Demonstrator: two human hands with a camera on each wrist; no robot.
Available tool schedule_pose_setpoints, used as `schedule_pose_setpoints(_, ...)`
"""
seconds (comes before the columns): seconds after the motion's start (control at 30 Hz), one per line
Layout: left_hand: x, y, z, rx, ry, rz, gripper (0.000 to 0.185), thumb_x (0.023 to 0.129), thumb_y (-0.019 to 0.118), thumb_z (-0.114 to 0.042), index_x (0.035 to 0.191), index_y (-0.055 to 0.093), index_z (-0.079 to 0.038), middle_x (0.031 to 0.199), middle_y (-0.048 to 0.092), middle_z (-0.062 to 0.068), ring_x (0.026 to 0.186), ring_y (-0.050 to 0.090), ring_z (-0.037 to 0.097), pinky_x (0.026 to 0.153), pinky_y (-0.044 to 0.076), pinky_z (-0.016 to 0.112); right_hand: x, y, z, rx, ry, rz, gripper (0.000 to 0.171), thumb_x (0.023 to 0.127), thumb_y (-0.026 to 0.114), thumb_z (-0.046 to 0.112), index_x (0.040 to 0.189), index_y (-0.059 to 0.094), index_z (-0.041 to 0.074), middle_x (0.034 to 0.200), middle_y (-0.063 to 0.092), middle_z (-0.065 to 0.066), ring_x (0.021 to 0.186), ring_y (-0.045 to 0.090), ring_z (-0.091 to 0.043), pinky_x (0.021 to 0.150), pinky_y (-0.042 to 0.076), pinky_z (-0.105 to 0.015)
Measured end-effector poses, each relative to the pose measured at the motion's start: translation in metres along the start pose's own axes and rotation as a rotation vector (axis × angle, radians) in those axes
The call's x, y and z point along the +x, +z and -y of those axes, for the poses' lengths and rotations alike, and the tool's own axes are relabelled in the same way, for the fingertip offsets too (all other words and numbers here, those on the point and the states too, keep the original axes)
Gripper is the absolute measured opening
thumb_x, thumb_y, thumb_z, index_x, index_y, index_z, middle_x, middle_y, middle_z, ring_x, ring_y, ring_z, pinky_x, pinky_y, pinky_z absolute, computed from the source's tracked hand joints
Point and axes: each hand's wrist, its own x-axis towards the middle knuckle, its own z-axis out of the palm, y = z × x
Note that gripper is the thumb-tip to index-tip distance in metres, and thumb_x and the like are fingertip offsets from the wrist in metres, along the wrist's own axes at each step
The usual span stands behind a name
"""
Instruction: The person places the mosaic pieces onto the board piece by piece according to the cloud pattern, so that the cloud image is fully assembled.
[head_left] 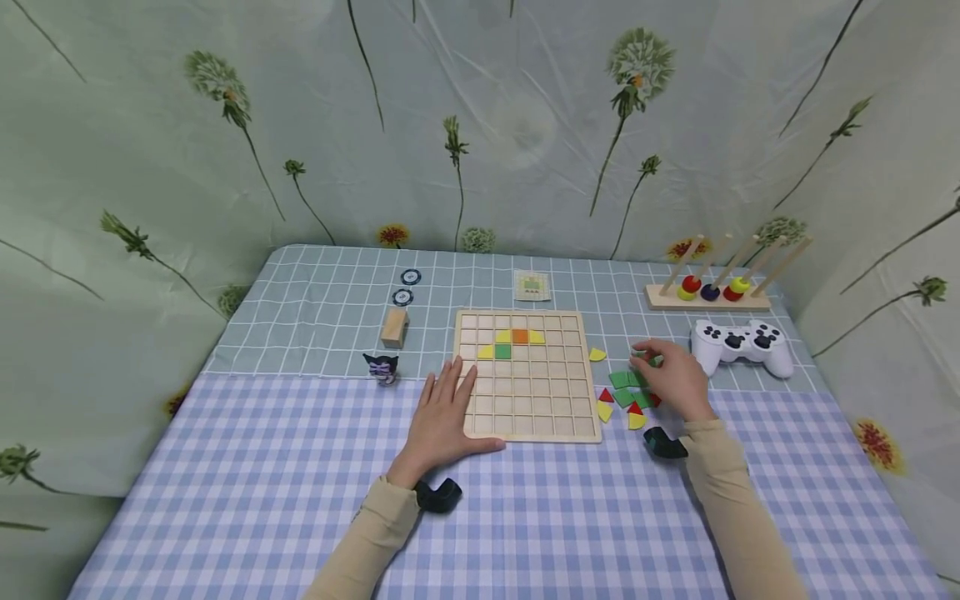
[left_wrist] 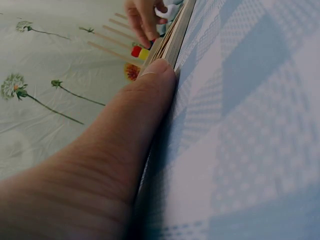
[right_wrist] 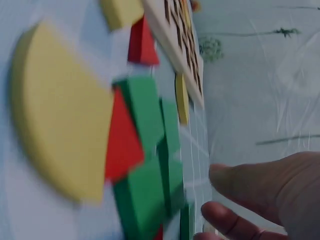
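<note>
Several green tiles [head_left: 624, 398], centre right of frame, look light, stiff, best edge-pinched; left hand [head_left: 441, 423] spread, right hand [head_left: 675, 379] loosely parted.

Seeing a grid board [head_left: 532, 400] mid-desk [head_left: 262, 483], with set tiles [head_left: 502, 351] toward its back. Noticing a card [head_left: 532, 285] just behind the board. Finding a figurine [head_left: 382, 369], a block [head_left: 393, 327] and two chips [head_left: 402, 297] to its left, from front to back. Spotting loose tiles [head_left: 623, 397] to its right, by the right hand [head_left: 674, 379], and a controller [head_left: 741, 346] further right, before a bead stand [head_left: 707, 302]. Observing the left hand [head_left: 441, 423] on the board's left edge.
</note>
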Motion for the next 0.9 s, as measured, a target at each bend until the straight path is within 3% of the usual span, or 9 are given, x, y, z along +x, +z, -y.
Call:
schedule_pose_setpoints(0.23,0.000,-0.001,0.000,-0.004,-0.005,0.006,0.121,0.065,0.060,-0.081,0.153,0.017,-0.010,0.157,0.007,0.014,0.143,0.002,0.028,0.113,-0.003,0.042,-0.004,-0.006,-0.012,-0.063,0.051,0.045,0.032,0.091,0.062,0.016,0.119,0.063,-0.001,0.088,0.058,-0.015,0.060,0.049,-0.021,0.048,0.037,-0.030)
schedule_pose_setpoints(0.47,0.000,-0.001,-0.001,-0.004,0.003,-0.007,0.120,0.065,0.061,-0.080,0.152,0.019,-0.009,0.157,0.009,0.014,0.143,0.004,0.029,0.114,-0.001,0.043,-0.002,-0.003,-0.016,-0.087,0.070,0.083,0.038,0.093,0.059,0.015,0.126,0.057,-0.002,0.089,0.058,-0.017,0.064,0.050,-0.023,0.050,0.038,-0.031)
schedule_pose_setpoints(0.63,0.000,-0.001,-0.001,-0.014,0.007,-0.010,0.119,0.066,0.061,-0.079,0.152,0.019,-0.009,0.157,0.009,0.015,0.143,0.005,0.030,0.114,0.000,0.044,-0.001,-0.001,-0.018,-0.082,0.082,0.074,0.034,0.091,0.063,0.017,0.120,0.059,-0.002,0.086,0.056,-0.015,0.066,0.049,-0.024,0.051,0.038,-0.032)
schedule_pose_setpoints(0.9,-0.001,-0.002,-0.001,-0.002,0.014,-0.020,0.120,0.066,0.061,-0.079,0.152,0.019,-0.009,0.157,0.010,0.015,0.143,0.006,0.030,0.114,0.001,0.044,-0.005,-0.003,-0.015,-0.037,0.063,-0.013,0.023,0.087,0.068,0.015,0.104,0.060,0.002,0.097,0.062,-0.023,0.071,0.055,-0.029,0.055,0.039,-0.036)
